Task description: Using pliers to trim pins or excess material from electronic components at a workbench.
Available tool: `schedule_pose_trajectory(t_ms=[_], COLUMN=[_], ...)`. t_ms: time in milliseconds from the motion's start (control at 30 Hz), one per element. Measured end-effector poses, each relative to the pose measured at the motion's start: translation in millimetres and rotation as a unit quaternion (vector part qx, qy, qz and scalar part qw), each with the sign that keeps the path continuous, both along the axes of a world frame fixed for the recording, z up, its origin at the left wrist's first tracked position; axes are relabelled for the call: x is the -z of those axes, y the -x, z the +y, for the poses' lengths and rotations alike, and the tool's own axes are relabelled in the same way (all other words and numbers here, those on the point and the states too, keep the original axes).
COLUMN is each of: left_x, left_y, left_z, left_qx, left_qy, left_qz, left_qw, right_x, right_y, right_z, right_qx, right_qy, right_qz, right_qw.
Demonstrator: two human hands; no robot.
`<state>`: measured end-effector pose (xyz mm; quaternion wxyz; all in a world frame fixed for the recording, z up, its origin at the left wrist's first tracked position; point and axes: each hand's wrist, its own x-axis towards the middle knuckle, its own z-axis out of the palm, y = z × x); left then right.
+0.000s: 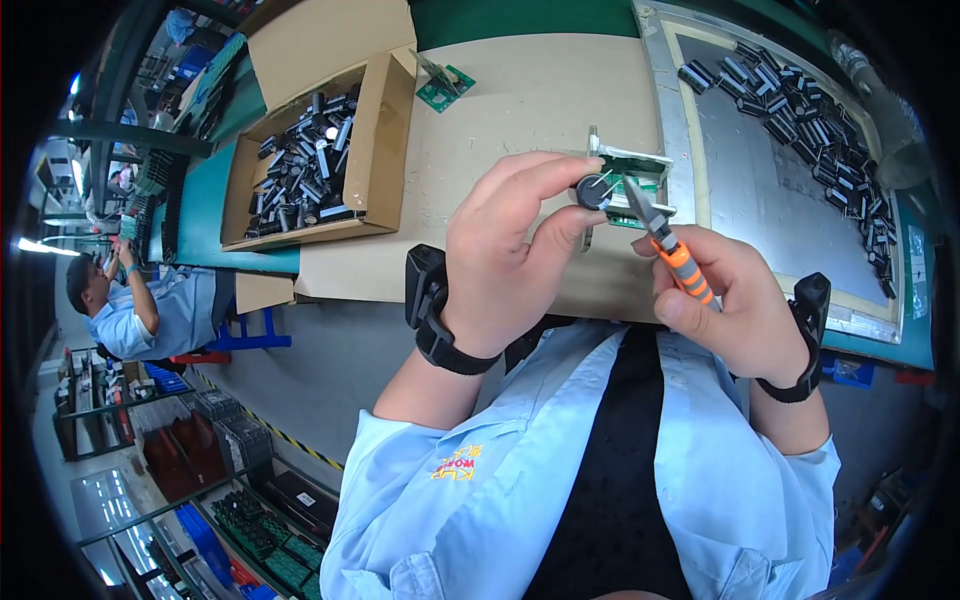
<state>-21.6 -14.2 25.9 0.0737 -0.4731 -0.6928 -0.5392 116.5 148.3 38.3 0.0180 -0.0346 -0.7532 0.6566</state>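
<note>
Between the thumb and fingers of my left hand [520,225] is a black cylindrical capacitor [591,193], its two bare metal leads pointing right. My right hand [735,300] is wrapped round cutting pliers [684,268] with orange and grey handles. The plier jaws are tilted up and left, close to the leads; whether they touch them I cannot tell. Just behind both tools and fingers stands a small fixture with a green circuit board [638,163], partly hidden by my hands and the pliers.
An open cardboard box [385,150] of loose capacitors is at left. Another green board [445,88] lies behind it on the brown tabletop [540,90]. At right, a metal-framed tray [725,170] bears many capacitors. A co-worker [150,310] sits at far left.
</note>
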Motion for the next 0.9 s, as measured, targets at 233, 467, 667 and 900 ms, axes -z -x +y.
schedule_pose_trajectory(t_ms=[233,467,667,900], left_x=[-0.8,-0.3,1.4,0.0], left_y=[-0.6,0.3,0.4,-0.1], left_z=[1.0,0.6,0.9,1.8], left_qx=[0.004,0.016,0.023,0.007], left_qy=[0.002,0.003,0.006,0.024], left_qz=[-0.002,-0.019,-0.048,-0.025], left_qw=[1.0,1.0,0.999,0.999], right_x=[-0.3,-4.6,-4.7,-10.7], right_y=[1.9,0.0,-0.8,-2.8], right_z=[-0.3,4.5,3.0,-14.4], right_qx=[-0.001,-0.045,-0.029,0.093], right_qy=[-0.038,0.132,0.111,-0.21], right_qz=[0.0,-0.079,-0.105,0.001], right_qw=[0.999,0.987,0.988,0.973])
